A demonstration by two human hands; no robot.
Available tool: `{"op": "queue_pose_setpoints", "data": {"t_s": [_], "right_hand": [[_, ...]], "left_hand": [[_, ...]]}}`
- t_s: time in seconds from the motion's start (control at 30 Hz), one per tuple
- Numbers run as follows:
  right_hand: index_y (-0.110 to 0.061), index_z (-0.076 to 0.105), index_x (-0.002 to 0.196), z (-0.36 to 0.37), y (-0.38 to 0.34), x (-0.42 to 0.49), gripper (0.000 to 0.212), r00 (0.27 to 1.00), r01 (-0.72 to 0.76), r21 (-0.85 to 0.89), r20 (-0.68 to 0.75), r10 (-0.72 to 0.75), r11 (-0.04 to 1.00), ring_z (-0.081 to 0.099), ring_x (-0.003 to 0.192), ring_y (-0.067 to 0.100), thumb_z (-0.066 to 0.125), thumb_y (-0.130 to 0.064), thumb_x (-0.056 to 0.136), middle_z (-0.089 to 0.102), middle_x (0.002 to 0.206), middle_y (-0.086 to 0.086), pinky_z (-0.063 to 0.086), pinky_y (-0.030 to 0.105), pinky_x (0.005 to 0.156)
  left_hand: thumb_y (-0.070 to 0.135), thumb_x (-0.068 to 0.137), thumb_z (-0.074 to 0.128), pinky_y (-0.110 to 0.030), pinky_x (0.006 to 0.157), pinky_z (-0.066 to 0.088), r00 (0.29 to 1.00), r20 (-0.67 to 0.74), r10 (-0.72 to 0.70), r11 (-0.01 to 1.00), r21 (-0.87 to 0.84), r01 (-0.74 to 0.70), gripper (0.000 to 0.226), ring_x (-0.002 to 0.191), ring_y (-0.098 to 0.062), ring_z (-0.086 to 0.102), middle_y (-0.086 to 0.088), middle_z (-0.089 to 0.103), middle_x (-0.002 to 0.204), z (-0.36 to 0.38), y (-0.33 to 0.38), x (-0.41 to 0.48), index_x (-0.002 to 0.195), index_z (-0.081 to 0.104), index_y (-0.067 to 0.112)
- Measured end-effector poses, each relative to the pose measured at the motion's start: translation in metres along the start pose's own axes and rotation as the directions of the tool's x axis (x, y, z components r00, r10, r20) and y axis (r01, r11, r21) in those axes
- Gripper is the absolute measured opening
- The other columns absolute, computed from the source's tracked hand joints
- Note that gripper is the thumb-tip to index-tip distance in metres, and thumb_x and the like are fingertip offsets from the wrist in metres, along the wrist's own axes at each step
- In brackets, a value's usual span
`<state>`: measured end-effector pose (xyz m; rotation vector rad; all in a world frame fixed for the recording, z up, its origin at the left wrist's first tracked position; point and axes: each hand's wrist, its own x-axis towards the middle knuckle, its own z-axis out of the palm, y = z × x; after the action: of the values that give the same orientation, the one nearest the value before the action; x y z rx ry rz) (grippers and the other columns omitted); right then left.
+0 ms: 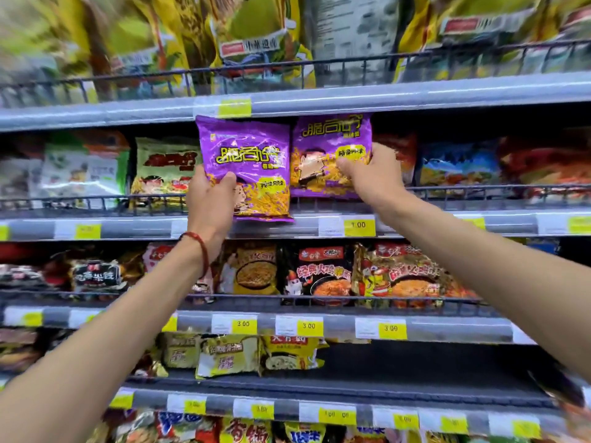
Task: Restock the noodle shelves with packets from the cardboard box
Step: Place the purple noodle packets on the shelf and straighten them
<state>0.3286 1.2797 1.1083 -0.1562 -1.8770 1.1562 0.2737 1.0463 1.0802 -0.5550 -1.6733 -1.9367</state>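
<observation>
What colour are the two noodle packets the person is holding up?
Both packets, left and right, are purple with yellow lettering, seen clearly in the head view.

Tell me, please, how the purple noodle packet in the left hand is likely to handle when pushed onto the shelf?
The purple packet is probably light: the left hand holds it by one corner. Its glossy film looks slippery and crinkly. The noodle block inside could well crack if forced.

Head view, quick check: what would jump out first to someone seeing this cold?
Two bright purple noodle packets side by side at the second shelf from the top: the left hand grips the left purple packet, the right hand the right purple packet. A red cord bracelet circles the left wrist. Yellow price tags line the grey shelf edges, and lower right one shelf has a dark gap.
</observation>
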Motion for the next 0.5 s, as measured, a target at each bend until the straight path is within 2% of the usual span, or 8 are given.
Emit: {"op": "queue_pose_setpoints", "data": {"t_s": [0.07, 0.1, 0.17, 0.23, 0.37, 0.43, 0.5], "right_hand": [[-0.009, 0.07, 0.092, 0.007, -0.003, 0.01, 0.033, 0.999, -0.014, -0.008, 0.029, 0.014, 1.0, 0.069, 0.08, 0.019, 0.075, -0.036, 0.074, 0.075, 0.089, 0.007, 0.054, 0.026, 0.062], [-0.009, 0.07, 0.092, 0.01, -0.003, 0.016, 0.031, 0.999, -0.018, -0.021, 0.037, 0.019, 1.0, 0.069, 0.08, 0.02, 0.077, -0.034, 0.076, 0.074, 0.09, 0.008, 0.053, 0.025, 0.059], [-0.011, 0.07, 0.097, 0.014, -0.002, 0.025, 0.033, 0.999, -0.005, -0.09, 0.039, 0.009, 0.996, 0.069, 0.086, 0.023, 0.08, -0.036, 0.078, 0.074, 0.092, 0.007, 0.055, 0.031, 0.07], [-0.012, 0.069, 0.102, 0.016, 0.0, 0.032, 0.037, 0.996, 0.009, -0.171, 0.093, 0.007, 0.985, 0.069, 0.088, 0.022, 0.082, -0.037, 0.078, 0.073, 0.096, 0.006, 0.055, 0.033, 0.075], [-0.006, 0.069, 0.102, 0.017, 0.004, 0.038, 0.044, 0.983, 0.08, -0.393, 0.183, -0.007, 0.916, 0.065, 0.094, 0.026, 0.084, -0.039, 0.077, 0.072, 0.099, 0.011, 0.048, 0.03, 0.077], [-0.003, 0.065, 0.102, 0.012, 0.002, 0.038, 0.053, 0.976, 0.121, -0.482, 0.215, -0.017, 0.868, 0.062, 0.097, 0.028, 0.083, -0.045, 0.076, 0.068, 0.102, 0.012, 0.045, 0.031, 0.078], [-0.004, 0.057, 0.093, 0.007, 0.001, 0.037, 0.055, 0.965, 0.154, -0.578, 0.264, 0.005, 0.801, 0.056, 0.092, 0.026, 0.081, -0.051, 0.076, 0.061, 0.096, 0.009, 0.041, 0.032, 0.075]], "left_hand": [[0.013, 0.094, 0.057, -0.021, 0.071, 0.048, 1.0, 0.002, -0.003, 1.0, -0.003, 0.003, 0.012, 0.076, -0.009, 0.058, 0.006, 0.066, 0.09, -0.001, -0.002, 0.009, 0.103, 0.058, 0.021], [0.014, 0.094, 0.057, -0.019, 0.069, 0.047, 1.0, 0.008, -0.007, 1.0, -0.003, 0.007, 0.01, 0.074, -0.008, 0.057, 0.008, 0.065, 0.089, -0.002, -0.001, 0.012, 0.1, 0.058, 0.022], [0.017, 0.096, 0.057, -0.018, 0.069, 0.047, 1.0, 0.02, -0.014, 1.0, 0.004, 0.014, 0.007, 0.075, -0.006, 0.058, 0.011, 0.064, 0.089, -0.004, -0.002, 0.019, 0.096, 0.057, 0.024], [0.017, 0.098, 0.056, -0.015, 0.068, 0.048, 1.0, 0.028, -0.011, 1.0, 0.009, 0.01, 0.008, 0.078, -0.004, 0.058, 0.013, 0.063, 0.091, -0.005, -0.003, 0.024, 0.103, 0.054, 0.024], [0.02, 0.1, 0.054, -0.023, 0.085, 0.053, 0.998, 0.049, -0.043, 0.999, 0.007, 0.043, 0.02, 0.086, -0.003, 0.064, 0.001, 0.067, 0.112, -0.004, -0.008, 0.03, 0.119, 0.054, 0.016], [0.019, 0.101, 0.053, -0.018, 0.078, 0.05, 0.996, 0.061, -0.069, 0.998, -0.007, 0.07, 0.006, 0.07, 0.007, 0.062, 0.006, 0.064, 0.1, -0.002, -0.01, 0.032, 0.104, 0.053, 0.024], [0.02, 0.102, 0.052, -0.023, 0.082, 0.048, 0.993, 0.074, -0.096, 0.995, -0.028, 0.098, 0.01, 0.07, 0.001, 0.061, 0.008, 0.059, 0.093, 0.002, -0.011, 0.033, 0.101, 0.048, 0.029]]}}
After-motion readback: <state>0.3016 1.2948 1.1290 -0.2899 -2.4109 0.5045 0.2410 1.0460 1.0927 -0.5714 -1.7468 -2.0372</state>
